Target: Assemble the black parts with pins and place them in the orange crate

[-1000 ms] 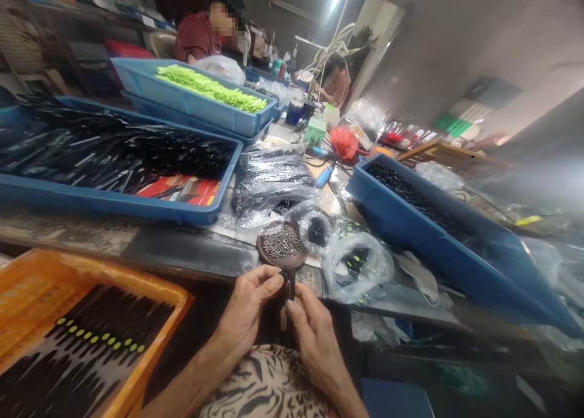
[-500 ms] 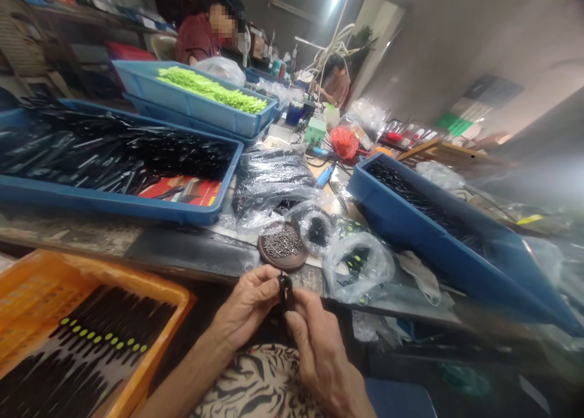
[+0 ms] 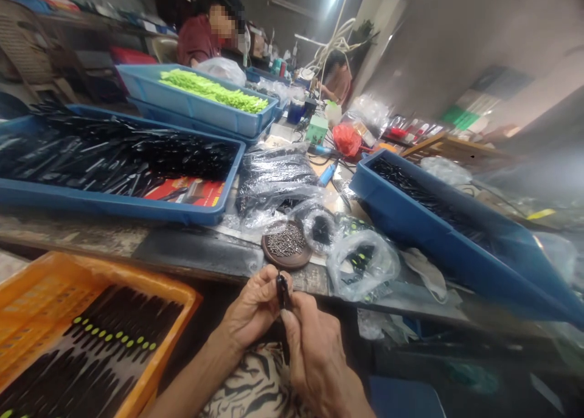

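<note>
Left hand point(image 3: 253, 308) and right hand point(image 3: 317, 360) together, clamped on slim black tool point(image 3: 283, 291) held upright; round brown dish point(image 3: 285, 262) of tiny metal screws point(image 3: 286, 241) just beyond, untouched.

Left hand point(image 3: 253, 308) and right hand point(image 3: 314, 357) pinch a slim black piece point(image 3: 282, 291) between them, held near-upright; its exact type is unclear. Just ahead on the tabletop point(image 3: 196, 254), a round brown dish point(image 3: 286, 254) carries small metal screws point(image 3: 286, 241), beside a clear plastic bag point(image 3: 362, 266). An orange crate point(image 3: 137, 284) of green-dotted black pieces sits at left, a blue tray point(image 3: 433, 247) at right.
</note>
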Available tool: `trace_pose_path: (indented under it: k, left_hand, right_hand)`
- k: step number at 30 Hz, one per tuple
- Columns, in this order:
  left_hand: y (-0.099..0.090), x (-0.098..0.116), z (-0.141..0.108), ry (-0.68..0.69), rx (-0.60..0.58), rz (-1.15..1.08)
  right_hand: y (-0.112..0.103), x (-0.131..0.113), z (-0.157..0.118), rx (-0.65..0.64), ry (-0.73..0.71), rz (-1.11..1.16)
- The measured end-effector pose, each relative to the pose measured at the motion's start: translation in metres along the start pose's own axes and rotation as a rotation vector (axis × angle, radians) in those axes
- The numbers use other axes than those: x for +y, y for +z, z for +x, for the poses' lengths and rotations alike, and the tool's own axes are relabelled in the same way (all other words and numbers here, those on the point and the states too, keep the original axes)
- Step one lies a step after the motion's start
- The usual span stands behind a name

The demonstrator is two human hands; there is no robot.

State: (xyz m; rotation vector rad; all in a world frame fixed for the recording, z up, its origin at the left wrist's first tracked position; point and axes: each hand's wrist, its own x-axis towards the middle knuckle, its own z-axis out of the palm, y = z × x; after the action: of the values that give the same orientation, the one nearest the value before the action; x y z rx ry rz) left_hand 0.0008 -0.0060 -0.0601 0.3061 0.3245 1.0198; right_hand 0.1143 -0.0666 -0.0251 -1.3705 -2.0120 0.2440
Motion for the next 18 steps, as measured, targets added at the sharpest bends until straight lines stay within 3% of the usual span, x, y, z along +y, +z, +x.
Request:
trace_pose_path:
  k: [8, 18]
  left_hand:
    - [-0.0022, -0.0009, 0.0018, 0.055, 0.086, 0.041]
    - [0.0001, -0.0001, 0.0014, 0.083, 0.111, 0.11]
  right_hand:
    - [0.0029, 0.0037, 0.0054, -0.026, -0.05, 0.023]
    - [0.0038, 0.0046, 0.0043, -0.069, 0.059, 0.059]
